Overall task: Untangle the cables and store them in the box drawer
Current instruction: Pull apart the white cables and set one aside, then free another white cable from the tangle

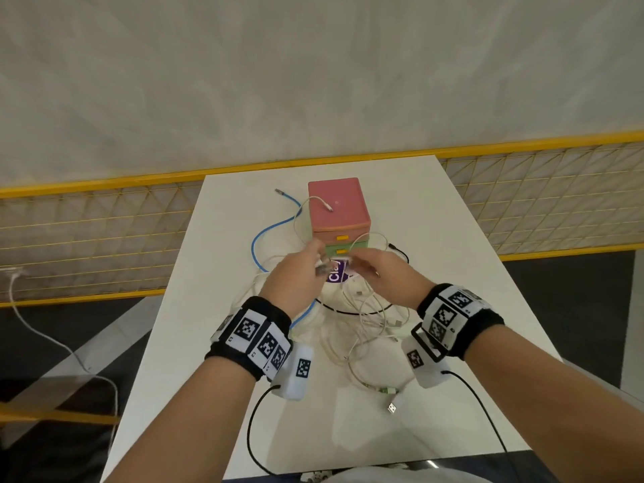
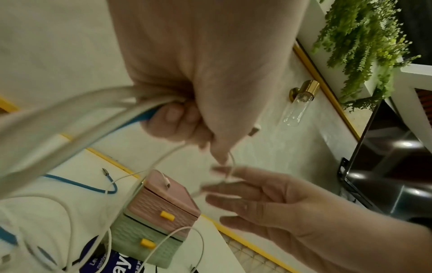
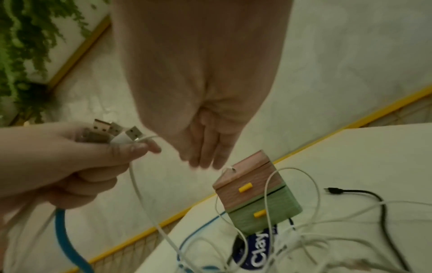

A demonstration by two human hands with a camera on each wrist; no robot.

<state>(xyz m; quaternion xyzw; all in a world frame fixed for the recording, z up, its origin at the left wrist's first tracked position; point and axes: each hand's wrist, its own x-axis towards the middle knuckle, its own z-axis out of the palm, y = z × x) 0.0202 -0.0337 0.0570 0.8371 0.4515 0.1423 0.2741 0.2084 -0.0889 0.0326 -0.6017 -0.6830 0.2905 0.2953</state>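
Note:
A small drawer box (image 1: 338,217), pink drawer over green, both with yellow handles, stands mid-table; both drawers look closed. A white cable end lies on its top. My left hand (image 1: 315,264) grips a bundle of USB plugs (image 3: 112,133) with white cables and a blue cable (image 3: 65,240) trailing down from it. My right hand (image 1: 359,261) hovers just right of it, fingers straight (image 3: 205,147), a thin white cable (image 2: 230,171) crossing its fingertips. A tangle of white cables (image 1: 362,325) lies under both hands. A black cable (image 1: 400,252) runs to the right.
A purple-labelled white packet (image 1: 337,276) lies in front of the box. A loose USB plug (image 1: 392,407) rests near the table's front edge. A yellow mesh railing (image 1: 104,217) runs behind the white table (image 1: 453,238). A wall screen (image 2: 385,166) hangs off to the right.

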